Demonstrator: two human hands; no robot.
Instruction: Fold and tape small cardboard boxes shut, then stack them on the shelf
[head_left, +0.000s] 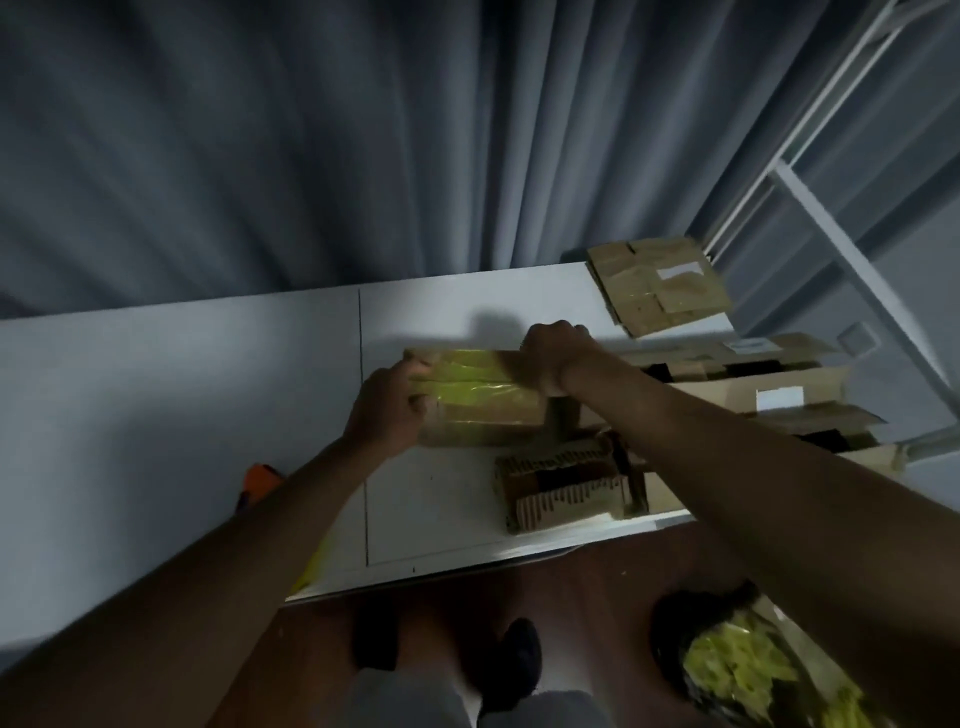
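A small brown cardboard box (483, 421) lies on the white table (182, 395), with strips of yellow tape (467, 371) running across its top. My left hand (387, 413) grips the box's left end, fingers curled over the tape. My right hand (558, 361) presses down on the box's right end, closed around it; whether it also holds a tape roll is hidden. The picture is blurred by motion.
Flattened cardboard boxes (660, 286) are piled at the table's far right, with open boxes (769, 384) beside them. A torn corrugated piece (561, 486) lies near the front edge. A white metal shelf frame (857, 260) stands on the right. An orange tool (257, 486) peeks from behind my left forearm. A bag of yellow scraps (743, 670) sits on the floor.
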